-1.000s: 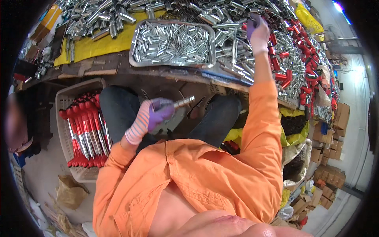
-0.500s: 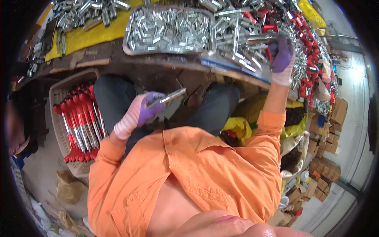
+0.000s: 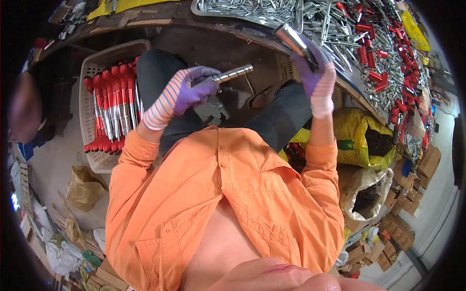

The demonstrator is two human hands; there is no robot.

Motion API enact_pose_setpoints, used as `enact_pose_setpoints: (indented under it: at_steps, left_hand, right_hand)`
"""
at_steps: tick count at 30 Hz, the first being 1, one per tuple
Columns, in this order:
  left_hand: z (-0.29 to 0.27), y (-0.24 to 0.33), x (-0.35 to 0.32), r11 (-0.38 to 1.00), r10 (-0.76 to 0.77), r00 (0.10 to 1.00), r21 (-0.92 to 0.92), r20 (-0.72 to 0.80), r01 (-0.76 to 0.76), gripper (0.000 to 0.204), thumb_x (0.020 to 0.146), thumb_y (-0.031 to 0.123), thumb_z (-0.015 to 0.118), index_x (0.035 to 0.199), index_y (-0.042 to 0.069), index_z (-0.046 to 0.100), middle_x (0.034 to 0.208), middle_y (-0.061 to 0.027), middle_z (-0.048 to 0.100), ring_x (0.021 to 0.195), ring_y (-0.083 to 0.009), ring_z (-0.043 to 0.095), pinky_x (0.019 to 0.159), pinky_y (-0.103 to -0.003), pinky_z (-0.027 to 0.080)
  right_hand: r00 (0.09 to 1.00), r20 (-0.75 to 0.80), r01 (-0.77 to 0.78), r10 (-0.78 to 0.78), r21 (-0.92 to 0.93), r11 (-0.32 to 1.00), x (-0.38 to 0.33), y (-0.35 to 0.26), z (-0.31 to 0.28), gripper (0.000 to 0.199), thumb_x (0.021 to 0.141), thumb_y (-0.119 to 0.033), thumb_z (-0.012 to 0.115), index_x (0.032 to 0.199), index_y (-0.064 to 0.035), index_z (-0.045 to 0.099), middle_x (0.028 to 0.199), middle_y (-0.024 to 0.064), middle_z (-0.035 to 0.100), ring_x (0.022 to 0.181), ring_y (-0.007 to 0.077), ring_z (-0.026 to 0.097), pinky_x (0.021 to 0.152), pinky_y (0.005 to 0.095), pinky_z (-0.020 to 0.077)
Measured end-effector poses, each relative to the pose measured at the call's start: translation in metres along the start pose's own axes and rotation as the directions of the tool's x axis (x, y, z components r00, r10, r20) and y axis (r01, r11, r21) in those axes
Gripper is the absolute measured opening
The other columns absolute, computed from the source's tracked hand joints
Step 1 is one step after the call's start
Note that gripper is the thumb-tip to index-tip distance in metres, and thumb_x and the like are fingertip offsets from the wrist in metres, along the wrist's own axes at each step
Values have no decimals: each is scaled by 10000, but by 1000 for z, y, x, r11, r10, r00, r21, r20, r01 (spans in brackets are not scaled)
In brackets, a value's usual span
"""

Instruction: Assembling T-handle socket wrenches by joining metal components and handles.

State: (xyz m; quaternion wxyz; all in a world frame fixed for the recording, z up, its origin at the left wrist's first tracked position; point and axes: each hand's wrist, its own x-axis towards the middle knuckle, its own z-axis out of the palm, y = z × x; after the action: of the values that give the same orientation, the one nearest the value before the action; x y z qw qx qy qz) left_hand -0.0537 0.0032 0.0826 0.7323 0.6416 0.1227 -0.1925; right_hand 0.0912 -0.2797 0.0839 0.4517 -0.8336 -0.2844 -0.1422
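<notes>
Head view, fisheye, so straight edges bow near the rim and the corners go black. Workbench [image 3: 204,22] is cut off at the top edge; only its front lip and part of a metal tray [image 3: 228,10] of small silvery parts show. Parts heap on the right of the bench is too dense to separate: thin steel rods mixed with red-handled pieces [image 3: 388,72]. Left hand [image 3: 194,89], in a knit glove with purple palm coating and striped cuff, is closed around a short metal cylinder [image 3: 232,74]; its polished, stepped end sticks out toward the right, the rest is buried in the fist. It sits over the lap, below the bench edge. Right hand [image 3: 313,72], same glove type, is clamped on a second metal tube [image 3: 291,39], angled up-left at the bench front; fingers hide its lower half. The two pieces are near each other, not touching. Something dark and flat lies on the lap under the left hand, can't tell what. Left of the knees: beige perforated plastic crate [image 3: 97,65] holding red-handled tools with bright shafts, stacked lengthwise. Right of the legs: yellow woven sack [image 3: 359,136], open top, dark contents unclear. Orange button shirt fills the lower frame.
</notes>
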Motion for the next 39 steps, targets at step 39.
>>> enact_pose_setpoints:
  at_steps: [39]
  left_hand:
    - [3,-26,4,862,245,970,455,9,-222,337,824,322,715,1017,48,685,808,-191,668,699,-346,648,644,-349,513]
  right_hand:
    - [915,375,-299,150,378,876,-22,-48,81,158,858,6,603,1013,10,631,908,115,647,803,150,605,708,271,486]
